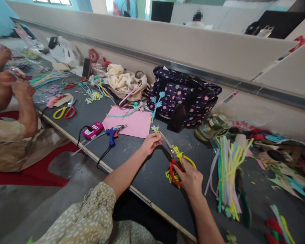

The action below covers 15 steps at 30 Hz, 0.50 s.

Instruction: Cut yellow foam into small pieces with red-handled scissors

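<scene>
My right hand point(192, 178) is closed around the red and yellow handles of a pair of scissors point(170, 149). The blades point up and left, their tips beside the fingers of my left hand point(152, 143). That hand is pinched closed; whatever its fingertips hold is too small to make out. Just beyond them lie small pale blue and yellow bits point(155, 129). Short yellow pieces point(169, 175) are scattered under and around the scissors. A blue fuzzy flower stem point(157, 105) leans against the dark patterned bag point(184, 93).
A blue glue gun point(112, 135) lies partly on a pink sheet point(132, 122), near a pink power socket point(92, 130). Right of my hands are a bundle of pastel fuzzy stems point(228, 176) and a glass jar point(210, 127). At left, a co-worker's hands point(19, 83) work.
</scene>
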{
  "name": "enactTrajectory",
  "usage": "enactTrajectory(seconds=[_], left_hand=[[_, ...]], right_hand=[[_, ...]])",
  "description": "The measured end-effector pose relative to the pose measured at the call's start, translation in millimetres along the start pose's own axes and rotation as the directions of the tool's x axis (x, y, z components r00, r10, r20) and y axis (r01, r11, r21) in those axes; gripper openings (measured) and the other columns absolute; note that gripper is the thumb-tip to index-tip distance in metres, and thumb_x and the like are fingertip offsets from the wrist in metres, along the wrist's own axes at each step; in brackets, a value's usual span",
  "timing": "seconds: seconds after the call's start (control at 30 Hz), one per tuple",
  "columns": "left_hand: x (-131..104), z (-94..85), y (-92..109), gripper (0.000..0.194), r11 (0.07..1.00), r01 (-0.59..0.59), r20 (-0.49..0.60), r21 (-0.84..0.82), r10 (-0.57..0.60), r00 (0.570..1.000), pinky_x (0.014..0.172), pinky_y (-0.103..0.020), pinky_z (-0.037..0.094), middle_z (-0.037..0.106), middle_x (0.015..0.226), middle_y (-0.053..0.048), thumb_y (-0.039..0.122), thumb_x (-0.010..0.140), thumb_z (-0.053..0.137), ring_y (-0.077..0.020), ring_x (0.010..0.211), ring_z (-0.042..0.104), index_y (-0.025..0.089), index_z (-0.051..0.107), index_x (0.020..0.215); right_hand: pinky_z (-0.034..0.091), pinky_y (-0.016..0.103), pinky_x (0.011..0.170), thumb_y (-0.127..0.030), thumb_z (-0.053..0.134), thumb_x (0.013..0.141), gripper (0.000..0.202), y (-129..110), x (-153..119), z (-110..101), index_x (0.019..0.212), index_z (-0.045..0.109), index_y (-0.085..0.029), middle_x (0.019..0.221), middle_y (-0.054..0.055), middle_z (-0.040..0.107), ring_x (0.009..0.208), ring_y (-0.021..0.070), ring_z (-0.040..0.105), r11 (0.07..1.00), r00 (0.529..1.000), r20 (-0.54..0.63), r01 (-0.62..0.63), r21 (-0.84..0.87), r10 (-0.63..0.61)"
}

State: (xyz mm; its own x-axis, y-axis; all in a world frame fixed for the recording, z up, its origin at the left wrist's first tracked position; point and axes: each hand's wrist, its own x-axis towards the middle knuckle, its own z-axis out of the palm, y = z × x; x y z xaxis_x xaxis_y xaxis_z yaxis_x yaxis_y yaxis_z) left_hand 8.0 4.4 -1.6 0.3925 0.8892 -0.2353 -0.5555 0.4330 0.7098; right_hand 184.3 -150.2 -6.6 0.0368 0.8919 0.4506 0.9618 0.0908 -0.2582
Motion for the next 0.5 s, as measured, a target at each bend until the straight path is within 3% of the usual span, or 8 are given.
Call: enactTrajectory(seconds=[0.3, 0.5], left_hand=[[0.6, -2.1, 5.4, 0.029, 0.999, 0.021, -0.048, -0.049, -0.024, 0.999, 0.058, -0.02, 0.045, 0.06, 0.064, 0.0, 0.024, 0.058, 0.081, -0.0048, 0.052, 0.051, 0.011, 0.062, 0.075], [3.2, -4.9, 2.8, 0.029, 0.999, 0.007, -0.018, -0.035, -0.008, 1.0, 0.057, -0.019, 0.045, 0.06, 0.066, -0.001, 0.026, 0.059, 0.081, -0.0045, 0.052, 0.052, 0.011, 0.064, 0.076]], right_hand=[[0.044, 0.025, 0.065, -0.056, 0.046, 0.085, 0.048, -3.1, 8.0, -4.6, 0.111, 0.062, -0.019, 0.091, 0.006, 0.07, 0.078, 0.0167, 0.065, 0.997, 0.997, 0.001, -0.076, -0.029, 0.076], [0.044, 0.027, 0.058, -0.062, 0.05, 0.078, 0.057, -11.5, 13.7, -13.5, 0.111, 0.056, -0.016, 0.09, 0.007, 0.067, 0.081, 0.0204, 0.065, 0.985, 0.986, 0.085, -0.137, -0.109, 0.146]])
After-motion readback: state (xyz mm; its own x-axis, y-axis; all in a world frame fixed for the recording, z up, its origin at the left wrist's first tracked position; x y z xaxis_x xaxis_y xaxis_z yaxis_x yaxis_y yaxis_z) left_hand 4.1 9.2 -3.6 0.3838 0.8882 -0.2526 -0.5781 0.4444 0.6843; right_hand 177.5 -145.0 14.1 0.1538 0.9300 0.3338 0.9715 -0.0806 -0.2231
